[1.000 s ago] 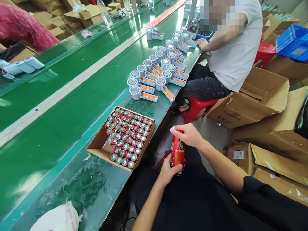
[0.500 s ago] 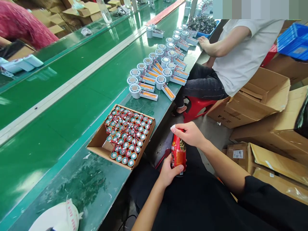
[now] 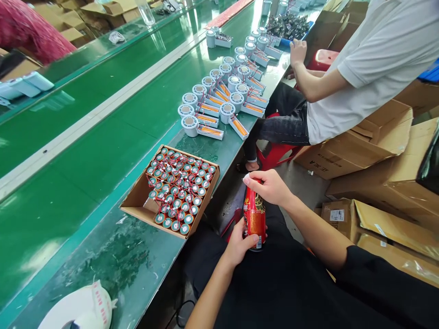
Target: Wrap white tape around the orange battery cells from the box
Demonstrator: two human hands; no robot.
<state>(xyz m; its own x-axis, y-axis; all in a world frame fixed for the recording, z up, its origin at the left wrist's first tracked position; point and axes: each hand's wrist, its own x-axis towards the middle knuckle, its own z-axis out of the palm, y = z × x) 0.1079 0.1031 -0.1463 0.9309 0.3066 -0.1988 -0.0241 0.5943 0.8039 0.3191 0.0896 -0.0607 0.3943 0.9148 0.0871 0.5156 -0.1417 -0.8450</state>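
Observation:
A red drink can (image 3: 255,217) with black and gold print stands nearly upright above my lap. My left hand (image 3: 240,242) wraps its lower part, thumb across the front near the barcode. At its top, my right hand (image 3: 269,185) is closed, thumb and forefinger pinching a small white piece (image 3: 246,179) whose kind I cannot make out. The right hand covers the can's top. Left of the hands, a cardboard box (image 3: 137,201) on the bench holds several round cells with red wires.
Several white round units with orange-filled trays (image 3: 212,109) line the green bench (image 3: 137,256). A tape roll (image 3: 82,306) lies at the near left. A co-worker in a white shirt (image 3: 370,77) sits to the right. Cardboard boxes (image 3: 356,151) crowd the floor there.
Both hands keep their hold on the can, with little movement. The co-worker has leaned and raised a hand from the bench edge. The view has shifted slightly.

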